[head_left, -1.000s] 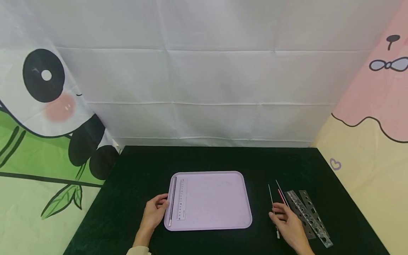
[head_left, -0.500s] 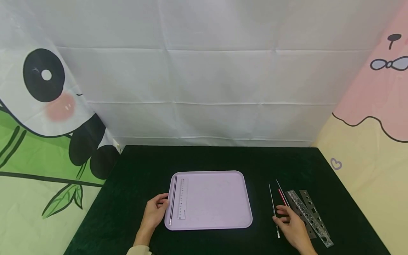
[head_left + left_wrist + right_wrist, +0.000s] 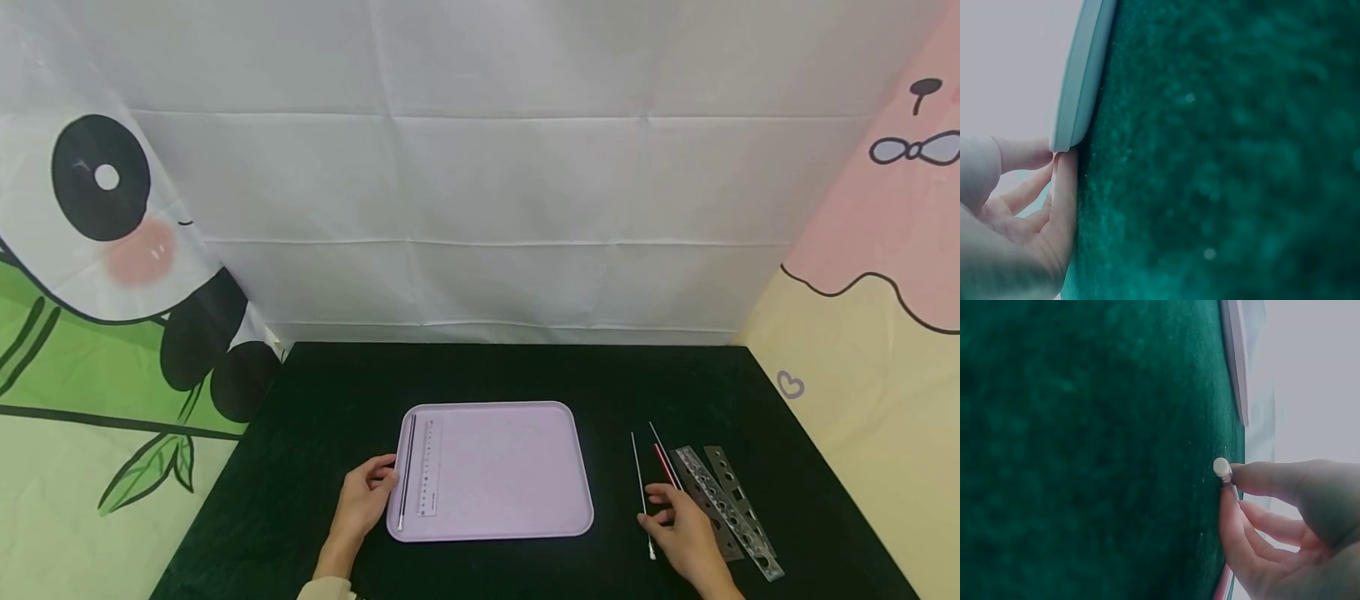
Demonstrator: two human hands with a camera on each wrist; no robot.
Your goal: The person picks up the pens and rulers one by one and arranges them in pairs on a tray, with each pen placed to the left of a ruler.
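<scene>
My left hand (image 3: 363, 498) pinches the left rim of a lilac tray (image 3: 510, 475), thumb above and fingers at its side. A clear ruler (image 3: 428, 471) and a thin dark stick (image 3: 407, 475) lie lengthwise along the tray's left side. To the right of the tray, my right hand (image 3: 681, 529) pinches a slim pale pencil (image 3: 639, 475) between thumb and index finger. Its white eraser end (image 3: 1221, 467) faces the right wrist camera. A red-and-white stick (image 3: 665, 458) lies just past the right fingertips, its near end hidden by the hand.
To the right of my right hand lie a clear stencil ruler (image 3: 727, 512) with cut-out holes and a grey one (image 3: 738, 496), partly overlapping. A dark green cloth (image 3: 510, 371) covers the table. White fabric (image 3: 510, 183) hangs behind, with printed cartoon fabric at both sides.
My right hand has shifted slightly right and nearer to me, its fingers drawing closer around the pencil. The pencil's near end has moved a little left. My left hand and the tray have stayed put.
</scene>
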